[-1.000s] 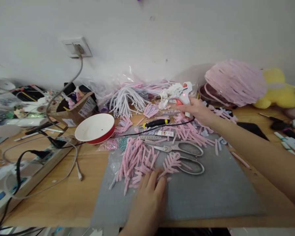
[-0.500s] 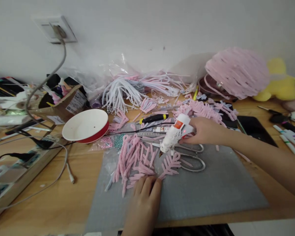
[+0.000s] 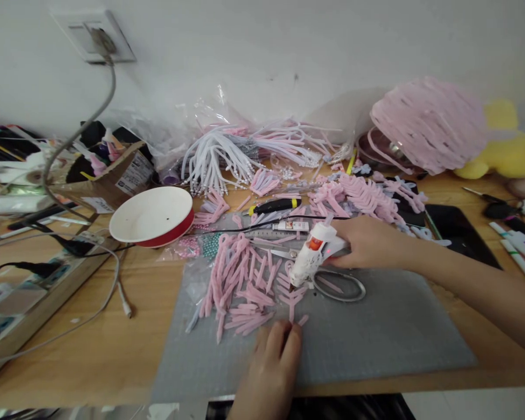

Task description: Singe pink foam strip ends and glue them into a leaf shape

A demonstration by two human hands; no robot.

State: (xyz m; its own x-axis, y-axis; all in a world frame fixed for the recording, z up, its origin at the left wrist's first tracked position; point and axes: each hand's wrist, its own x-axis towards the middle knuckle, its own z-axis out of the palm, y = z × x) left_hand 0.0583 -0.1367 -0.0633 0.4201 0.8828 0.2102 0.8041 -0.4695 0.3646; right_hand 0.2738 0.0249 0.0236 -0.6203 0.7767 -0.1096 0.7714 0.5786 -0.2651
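Note:
My right hand (image 3: 367,242) is wrapped round the handle of a white glue gun (image 3: 307,256), tilted nozzle down. Its tip sits over a pink pipe-cleaner leaf (image 3: 291,300) with short side branches, partly covering it. At the near end of the leaf's stem, my left hand (image 3: 272,361) is closed with bent fingers on the stem, low on the grey cutting mat (image 3: 376,344). A small loose pink piece (image 3: 304,320) lies beside the fingers. Cut pink pipe-cleaner pieces (image 3: 254,297) are heaped left of the leaf. Scissors (image 3: 343,298) lie partly behind the glue gun.
A red and white bowl (image 3: 151,216) stands at left, near a power strip (image 3: 76,280) with cables. White pipe cleaners (image 3: 219,154), a utility knife (image 3: 275,206) and more pink leaves (image 3: 367,195) lie behind. A black phone (image 3: 459,230) lies beyond my right forearm.
The leaf has turned to point straight away from me. My left hand has shifted right and nearer, and the glue gun has moved slightly right and down, its nozzle now over the leaf.

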